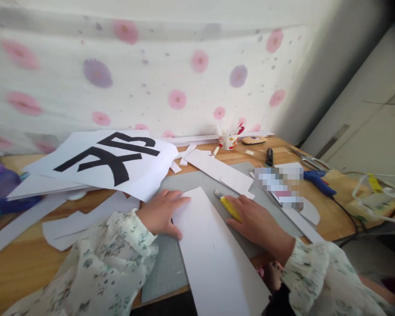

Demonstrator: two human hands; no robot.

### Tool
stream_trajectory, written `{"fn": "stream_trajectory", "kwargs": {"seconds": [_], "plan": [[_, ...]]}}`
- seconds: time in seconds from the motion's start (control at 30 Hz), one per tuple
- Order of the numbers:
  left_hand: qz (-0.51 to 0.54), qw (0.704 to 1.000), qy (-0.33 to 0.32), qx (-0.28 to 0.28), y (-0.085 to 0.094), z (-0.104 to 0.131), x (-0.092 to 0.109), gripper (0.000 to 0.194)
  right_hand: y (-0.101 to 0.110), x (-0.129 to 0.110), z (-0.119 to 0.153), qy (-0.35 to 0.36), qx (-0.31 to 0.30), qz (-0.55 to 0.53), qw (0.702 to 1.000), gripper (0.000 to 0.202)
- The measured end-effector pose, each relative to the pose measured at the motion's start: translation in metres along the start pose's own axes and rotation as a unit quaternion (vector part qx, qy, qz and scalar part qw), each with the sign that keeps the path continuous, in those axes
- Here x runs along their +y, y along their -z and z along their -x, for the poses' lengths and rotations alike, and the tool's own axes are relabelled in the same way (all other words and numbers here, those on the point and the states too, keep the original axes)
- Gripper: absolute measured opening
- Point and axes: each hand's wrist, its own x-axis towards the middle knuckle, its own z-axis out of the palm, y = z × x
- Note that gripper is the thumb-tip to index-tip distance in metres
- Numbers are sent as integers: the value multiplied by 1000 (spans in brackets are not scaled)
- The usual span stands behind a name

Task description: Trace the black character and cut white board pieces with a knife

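Note:
A long white board (217,254) lies slanted on the grey cutting mat (164,276), and its near end reaches past the table's front edge. My left hand (163,213) rests at the board's far left edge, thumb and fingers spread, with fingertips touching its surface. To the right of the board, my right hand (255,221) is closed around a yellow utility knife (229,208) low over the mat. The knife's front end points away to the upper left. My palm hides its rear part.
White offcuts (217,169) lie behind the mat. Large printed sheets (145,175) with black characters cover the back left. At right are a blue-handled tool (319,182), scissors (311,160), a black-handled cutter (269,156) and cables (352,219). A paper cup (228,141) stands by the wall.

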Motion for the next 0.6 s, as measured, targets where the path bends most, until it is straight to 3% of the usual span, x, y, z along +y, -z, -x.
{"fn": "stream_trajectory", "kwargs": {"seconds": [0.13,0.23,0.3,0.4,0.47,0.6], "plan": [[-4,999,-24,-34,1,4,-2,118,-1,8,-3,0,8,-20,1000,53],[-5,999,-21,-24,-2,2,3,112,-1,21,0,0,61,-128,990,50],[1,1000,-13,-6,-5,1,7,109,0,26,4,-19,71,-236,969,53],[12,1000,-1,24,-7,-1,11,105,4,25,12,-61,33,-365,928,61],[28,999,5,44,-7,1,13,102,6,21,18,-74,17,-394,916,64],[79,989,31,125,-7,24,22,80,8,23,26,-74,3,-380,922,63]]}}
